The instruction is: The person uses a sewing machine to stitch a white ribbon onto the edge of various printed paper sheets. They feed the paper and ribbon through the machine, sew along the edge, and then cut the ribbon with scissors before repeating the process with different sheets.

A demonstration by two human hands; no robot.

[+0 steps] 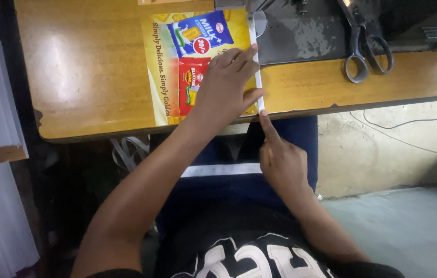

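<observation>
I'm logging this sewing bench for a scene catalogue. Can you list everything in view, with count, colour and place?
Printed sheet: one, yellow with blue and red pictures, flat on the table under the left hand.
White strip: one, along the sheet's right edge, running toward the machine.
Table: one, glossy orange-brown wood, across the top.
Sewing machine base: one, grey-black metal, upper middle.
Scissors: one pair, dark metal, right of the machine base.
Cables: thin, dark, against the wall at right.
Left hand: pressed flat on the sheet.
Right hand: forefinger pointing at the strip's near end.
</observation>
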